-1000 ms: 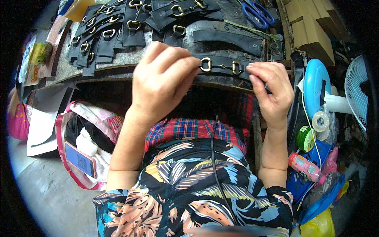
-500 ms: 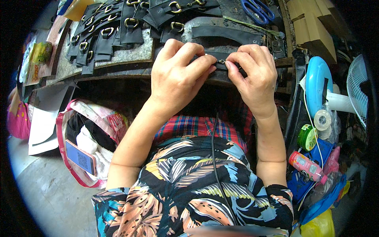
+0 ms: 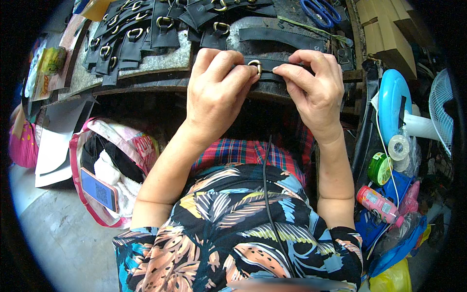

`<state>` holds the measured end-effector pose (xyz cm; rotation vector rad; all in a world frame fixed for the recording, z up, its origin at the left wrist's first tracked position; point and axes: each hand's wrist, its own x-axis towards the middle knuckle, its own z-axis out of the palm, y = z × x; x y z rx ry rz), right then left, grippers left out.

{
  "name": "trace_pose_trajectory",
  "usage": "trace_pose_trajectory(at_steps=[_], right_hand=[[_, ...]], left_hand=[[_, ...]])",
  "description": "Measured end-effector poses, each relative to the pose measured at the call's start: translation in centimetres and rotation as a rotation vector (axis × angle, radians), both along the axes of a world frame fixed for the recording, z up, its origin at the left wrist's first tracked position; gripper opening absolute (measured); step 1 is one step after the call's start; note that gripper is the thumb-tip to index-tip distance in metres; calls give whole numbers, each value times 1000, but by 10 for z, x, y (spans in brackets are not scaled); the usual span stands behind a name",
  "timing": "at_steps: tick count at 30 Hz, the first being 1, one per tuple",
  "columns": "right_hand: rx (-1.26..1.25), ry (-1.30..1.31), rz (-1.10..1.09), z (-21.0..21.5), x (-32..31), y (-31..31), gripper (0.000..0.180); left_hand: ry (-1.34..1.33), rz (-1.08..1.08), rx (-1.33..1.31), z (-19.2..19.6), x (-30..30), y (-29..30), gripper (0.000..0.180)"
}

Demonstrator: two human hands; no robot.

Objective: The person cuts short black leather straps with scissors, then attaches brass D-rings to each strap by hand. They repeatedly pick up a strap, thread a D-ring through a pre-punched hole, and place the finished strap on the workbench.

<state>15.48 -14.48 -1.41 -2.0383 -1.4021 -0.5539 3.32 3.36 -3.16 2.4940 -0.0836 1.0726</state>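
My left hand (image 3: 218,92) is closed in a pinch at the near edge of the bench, its fingertips on a brass-coloured D-ring (image 3: 258,66). To the right, my right hand (image 3: 316,95) pinches with thumb and forefinger, a short gap away from the ring. A thin dark piece spans part of that gap, too small to make out. Behind the fingers lies a black leather strip (image 3: 284,63). Farther back rests a longer curved black leather strap (image 3: 277,38).
Several black straps with metal rings (image 3: 134,34) cover the bench's left. Blue-handled scissors (image 3: 320,12) lie at the back right, near cardboard boxes (image 3: 384,36). A fan (image 3: 442,109) and a pink bottle (image 3: 379,205) stand right; a bag with a phone (image 3: 99,190) is left.
The D-ring now shows upright beside my left fingertips. My right fingertips have drawn slightly away from the left ones, and the right hand's fingers have spread a little.
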Motion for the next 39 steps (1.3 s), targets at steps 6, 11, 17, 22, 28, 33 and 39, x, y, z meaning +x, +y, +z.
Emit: trace_pose_trajectory(at_steps=[6,11,17,22,28,33,39], right_hand=[[-51,-67,5,2,-1,-1,28],[34,88,8,2,2,-1,19],[71,148,1,-1,2,-5,11],[37,230,30,12,3,-6,14],[47,154,33,48,25,3,16],[47,92,43,57,32,14,11],[48,114,58,54,38,15,11]], left_hand=[[21,16,48,1,-1,-2,25],[49,7,144,3,-2,1,33],[19,-4,144,1,0,2,31],[26,-28,147,7,-2,4,34],[-157,203,225,34,8,37,41],[29,448,343,47,31,71,51],[88,444,369,49,37,71,42]])
